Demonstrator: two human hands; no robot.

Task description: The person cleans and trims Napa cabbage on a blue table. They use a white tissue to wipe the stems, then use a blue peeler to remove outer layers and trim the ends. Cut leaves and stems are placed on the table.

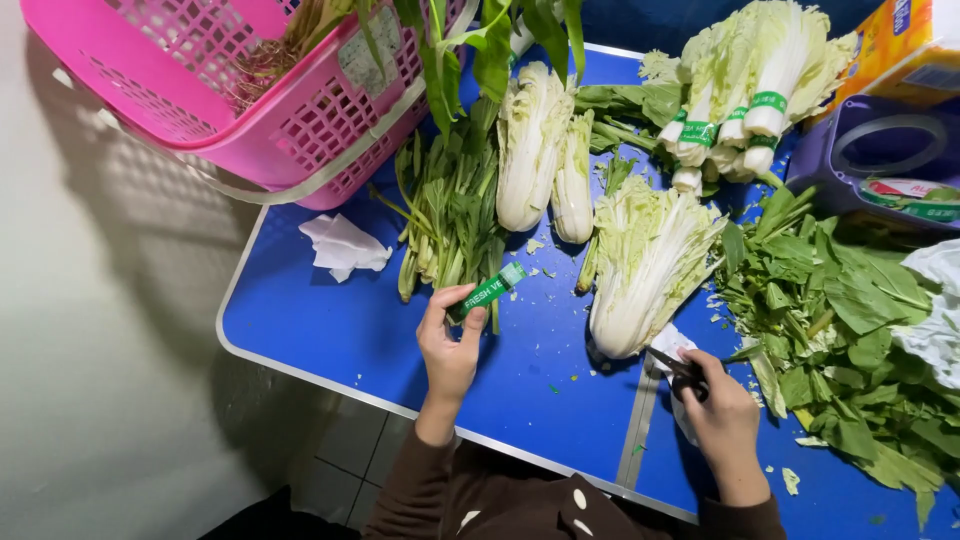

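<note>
My left hand pinches a green printed tape strip at the stem end of a bunch of leafy green stalks lying on the blue table. My right hand grips black scissors, blades pointing left toward the base of a split napa cabbage. A white paper scrap lies under the scissors.
A pink plastic basket with greens stands at the back left. Two more cabbage halves lie in the middle, taped bundles of pale cabbage at the back right. Loose green leaves pile at the right, by a purple container. A crumpled tissue lies left.
</note>
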